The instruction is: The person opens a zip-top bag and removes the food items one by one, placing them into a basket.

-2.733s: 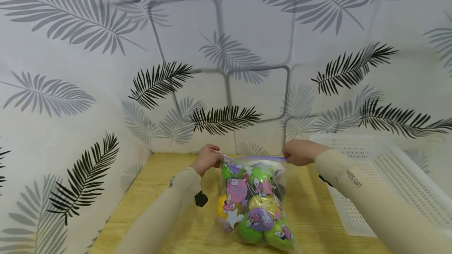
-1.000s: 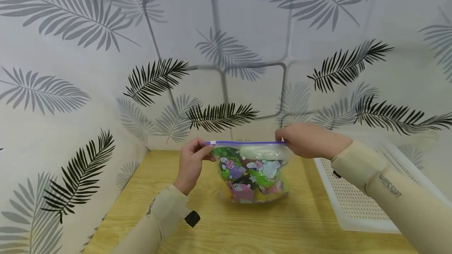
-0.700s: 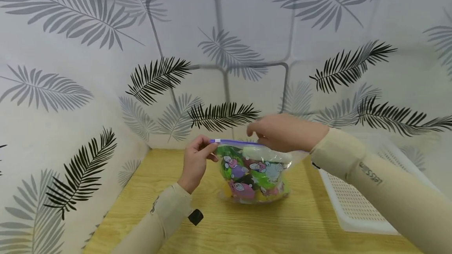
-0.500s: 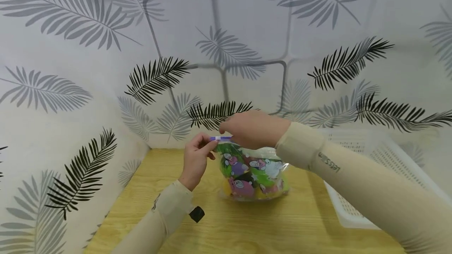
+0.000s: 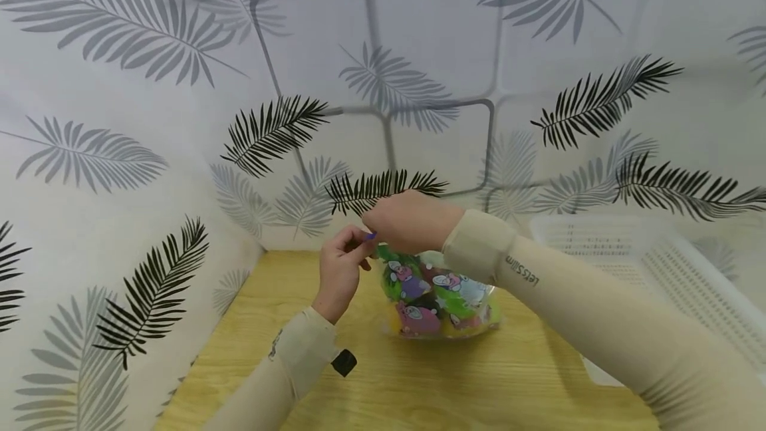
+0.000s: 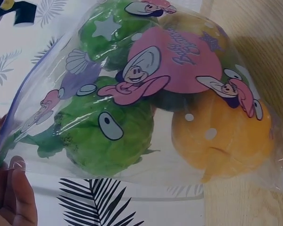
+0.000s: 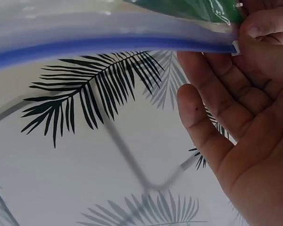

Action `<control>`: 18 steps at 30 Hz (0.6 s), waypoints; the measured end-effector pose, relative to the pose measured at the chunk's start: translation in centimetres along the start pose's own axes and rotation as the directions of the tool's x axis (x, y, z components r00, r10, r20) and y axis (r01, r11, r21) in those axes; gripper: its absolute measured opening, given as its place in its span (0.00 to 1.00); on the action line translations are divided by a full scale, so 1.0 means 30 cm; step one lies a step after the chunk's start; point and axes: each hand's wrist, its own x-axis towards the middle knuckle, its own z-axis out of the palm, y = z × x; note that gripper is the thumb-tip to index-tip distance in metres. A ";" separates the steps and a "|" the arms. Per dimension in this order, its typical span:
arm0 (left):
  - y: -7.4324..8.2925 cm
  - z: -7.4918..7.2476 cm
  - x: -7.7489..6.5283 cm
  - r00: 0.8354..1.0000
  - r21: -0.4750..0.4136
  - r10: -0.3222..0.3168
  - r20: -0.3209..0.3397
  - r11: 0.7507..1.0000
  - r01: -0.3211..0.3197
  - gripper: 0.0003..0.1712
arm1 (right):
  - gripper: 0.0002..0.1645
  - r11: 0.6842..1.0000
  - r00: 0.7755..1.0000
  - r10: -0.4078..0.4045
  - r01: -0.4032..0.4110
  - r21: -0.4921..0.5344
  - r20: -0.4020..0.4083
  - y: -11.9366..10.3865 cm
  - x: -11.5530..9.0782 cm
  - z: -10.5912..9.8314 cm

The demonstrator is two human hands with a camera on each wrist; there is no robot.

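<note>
A clear zip bag (image 5: 439, 308) printed with pink cartoon figures and stars stands bulging on the wooden table (image 5: 395, 391). Through its film in the left wrist view show a round, leafy green thing (image 6: 104, 134) like a cabbage and an orange, ribbed thing (image 6: 221, 141) like a pumpkin. My left hand (image 5: 340, 275) pinches the upper left corner of the bag. Right beside it, my right hand (image 5: 407, 223) pinches the small white slider (image 7: 236, 47) at the end of the blue-purple zip strip (image 7: 113, 44). In the head view my right hand covers most of the strip.
A white plastic basket (image 5: 604, 258) with a slotted wall stands to the right, partly behind my right sleeve (image 5: 574, 304). A leaf-patterned white cloth (image 5: 419, 72) hangs behind the table and along its left side.
The bag went from lying flat to standing with its top raised. My right hand has moved left along the zip strip, from the right corner to the left corner, where my left hand stays.
</note>
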 end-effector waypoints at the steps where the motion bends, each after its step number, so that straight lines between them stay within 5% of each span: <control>1: -0.002 -0.002 0.002 1.000 0.002 0.007 -0.002 1.000 -0.007 0.08 | 0.01 1.000 1.000 0.014 -0.014 0.000 0.016 0.004 -0.003 0.001; 8: -0.024 -0.038 0.004 1.000 0.027 -0.003 -0.020 1.000 0.003 0.08 | 0.03 0.993 0.990 0.089 -0.097 0.066 0.112 0.074 -0.080 0.035; 18: -0.049 -0.075 -0.007 0.999 0.061 -0.020 -0.030 0.998 0.022 0.09 | 0.08 0.979 0.992 0.122 -0.124 0.159 0.028 0.213 -0.279 0.125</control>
